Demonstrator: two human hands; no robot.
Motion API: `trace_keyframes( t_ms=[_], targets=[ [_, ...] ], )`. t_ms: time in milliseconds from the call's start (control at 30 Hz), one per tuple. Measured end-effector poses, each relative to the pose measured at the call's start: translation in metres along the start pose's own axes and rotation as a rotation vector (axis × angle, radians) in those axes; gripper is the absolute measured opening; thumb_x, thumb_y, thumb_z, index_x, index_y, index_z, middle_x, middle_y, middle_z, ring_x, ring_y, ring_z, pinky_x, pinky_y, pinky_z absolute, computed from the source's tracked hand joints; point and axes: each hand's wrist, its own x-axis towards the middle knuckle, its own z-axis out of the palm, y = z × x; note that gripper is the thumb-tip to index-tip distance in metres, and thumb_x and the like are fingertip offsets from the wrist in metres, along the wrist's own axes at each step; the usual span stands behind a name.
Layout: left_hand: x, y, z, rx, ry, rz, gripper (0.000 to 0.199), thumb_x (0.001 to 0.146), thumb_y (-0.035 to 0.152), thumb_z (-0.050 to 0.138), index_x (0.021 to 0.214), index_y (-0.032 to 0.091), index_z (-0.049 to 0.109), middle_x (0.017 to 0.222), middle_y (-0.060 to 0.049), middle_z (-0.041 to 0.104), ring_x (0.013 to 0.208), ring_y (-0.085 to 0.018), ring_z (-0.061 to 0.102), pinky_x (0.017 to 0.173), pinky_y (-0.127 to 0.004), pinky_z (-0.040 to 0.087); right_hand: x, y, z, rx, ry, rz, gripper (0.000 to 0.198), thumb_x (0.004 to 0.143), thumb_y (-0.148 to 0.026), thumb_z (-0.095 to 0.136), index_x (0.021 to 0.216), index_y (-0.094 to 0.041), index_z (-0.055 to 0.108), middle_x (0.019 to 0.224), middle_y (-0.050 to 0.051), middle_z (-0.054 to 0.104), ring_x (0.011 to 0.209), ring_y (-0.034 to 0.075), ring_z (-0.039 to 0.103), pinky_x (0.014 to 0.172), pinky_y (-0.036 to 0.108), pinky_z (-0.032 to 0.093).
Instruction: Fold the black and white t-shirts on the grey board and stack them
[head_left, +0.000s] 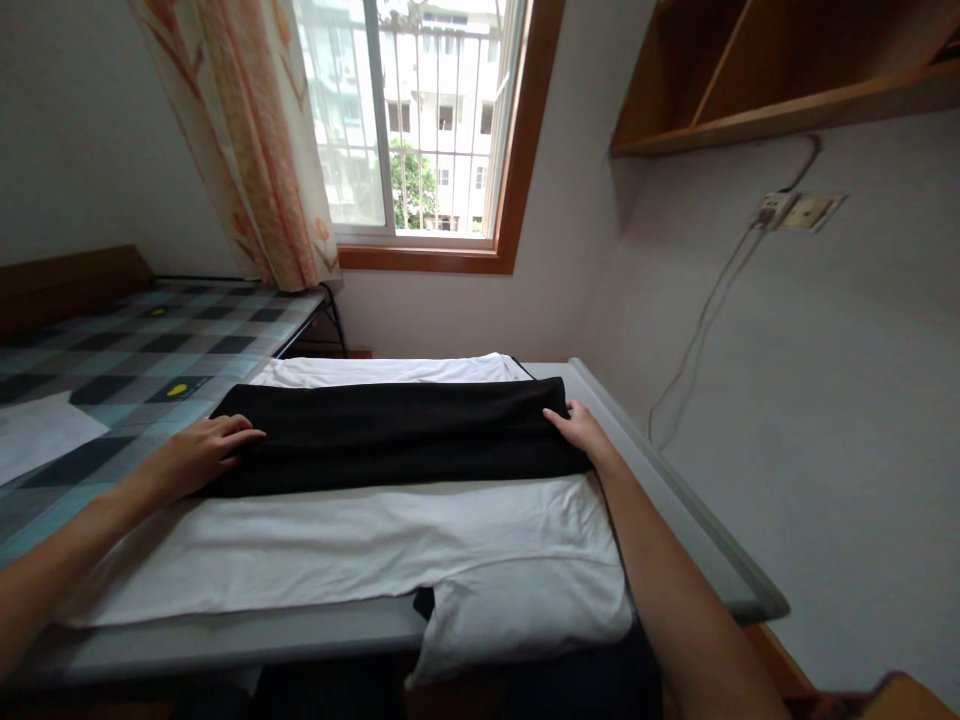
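Note:
A long, dark strip of folded black cloth (405, 432) lies across a white T-shirt (315, 545) spread on a pale board-like table. At the strip's left end, my left hand (202, 452) is closed on the cloth, fingers pointing right. My right hand (581, 432) grips the opposite end, thumb on top and the other fingers partly hidden around the edge. White fabric shows both behind and in front of the black strip. One short sleeve (525, 610) of the shirt hangs over the table's front edge, with a small bit of black beside it.
The grey-edged table (697, 530) runs along the right wall. To the left is a bed with a checked cover (247, 345) and a white paper (45, 435) on it. A curtain (255, 150), a barred window, a wall shelf (750, 120) and a socket with hanging cords (701, 320) surround it.

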Motion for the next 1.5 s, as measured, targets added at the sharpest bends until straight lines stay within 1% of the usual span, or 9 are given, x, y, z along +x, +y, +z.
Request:
trace_keyframes(
  t_ms=[200,333,433,767,900,1000,1100,1233,1500],
  targets=[
    [-0.005,0.004,-0.002,0.017,-0.001,-0.168,0.04,0.071,0.012,0.049,0.103,0.026,0.067,0.106,-0.005,0.064,0.096,-0.024,0.058,0.091,-0.035,0.044,-0.002,-0.006,0.001,0.071,-0.008,-0.028,0.041,0.078,-0.034,0.069,0.111,-0.016,0.054,0.112,0.015,0.067,0.098,0.026,0.067,0.082,0.033,0.053],
    [-0.004,0.012,-0.005,0.115,0.015,-0.175,0.039,0.079,0.01,0.04,0.104,0.023,0.067,0.103,-0.008,0.063,0.09,-0.024,0.058,0.081,-0.035,0.046,-0.002,-0.018,0.001,0.323,-0.053,-0.009,0.047,0.08,-0.026,0.065,0.122,-0.019,0.045,0.099,0.008,0.068,0.056,0.014,0.064,0.051,0.025,0.053],
    [-0.002,0.02,-0.008,0.185,0.019,-0.199,0.037,0.084,0.011,0.037,0.103,0.022,0.066,0.099,-0.007,0.062,0.085,-0.024,0.058,0.077,-0.034,0.046,-0.003,-0.03,-0.001,0.527,-0.059,0.029,0.047,0.08,-0.022,0.066,0.122,-0.022,0.045,0.091,0.004,0.067,0.046,0.009,0.058,0.036,0.018,0.046],
    [0.006,0.052,-0.023,0.257,-0.099,-0.164,0.058,0.078,0.007,0.044,0.133,0.017,0.055,0.116,-0.014,0.06,0.103,-0.031,0.058,0.087,-0.041,0.044,-0.01,-0.027,-0.009,0.785,-0.223,0.179,0.051,0.065,-0.016,0.081,0.106,-0.022,0.053,0.118,0.009,0.062,0.083,0.02,0.068,0.052,0.03,0.064],
    [0.024,0.097,-0.026,-0.052,-0.13,-0.042,0.057,0.073,0.029,0.061,0.13,0.027,0.06,0.124,-0.009,0.06,0.109,-0.03,0.057,0.092,-0.038,0.044,-0.009,-0.022,-0.008,0.814,-0.254,0.197,0.053,0.067,-0.011,0.078,0.111,-0.023,0.052,0.112,0.007,0.066,0.074,0.016,0.069,0.05,0.026,0.062],
    [0.049,0.15,-0.024,-0.178,0.01,0.098,0.044,0.082,0.036,0.058,0.124,0.026,0.063,0.117,-0.008,0.062,0.102,-0.025,0.061,0.092,-0.035,0.045,-0.011,-0.019,-0.005,0.781,-0.227,0.214,0.048,0.075,-0.02,0.074,0.117,-0.02,0.051,0.106,0.009,0.068,0.058,0.014,0.067,0.04,0.021,0.056],
    [0.079,0.208,-0.015,-0.152,0.176,0.25,0.032,0.085,0.026,0.059,0.116,0.022,0.065,0.108,-0.01,0.063,0.097,-0.024,0.061,0.086,-0.036,0.047,-0.013,-0.016,-0.003,0.756,-0.185,0.194,0.049,0.076,-0.025,0.074,0.12,-0.018,0.052,0.103,0.011,0.069,0.047,0.012,0.064,0.032,0.019,0.049],
    [0.117,0.271,0.003,-0.04,0.231,0.378,0.038,0.083,0.023,0.065,0.12,0.015,0.06,0.104,-0.014,0.063,0.094,-0.027,0.059,0.078,-0.038,0.046,-0.016,-0.015,-0.002,0.775,-0.182,0.149,0.053,0.074,-0.026,0.076,0.122,-0.019,0.052,0.1,0.009,0.07,0.05,0.012,0.066,0.035,0.018,0.05],
    [0.151,0.315,0.024,0.114,0.396,0.396,0.019,0.09,0.007,0.048,0.1,0.014,0.062,0.096,-0.015,0.062,0.085,-0.025,0.058,0.068,-0.038,0.039,-0.012,-0.017,0.004,0.651,-0.115,0.053,0.045,0.077,-0.025,0.066,0.119,-0.017,0.052,0.1,0.01,0.07,0.056,0.015,0.067,0.036,0.019,0.045]
  ],
)
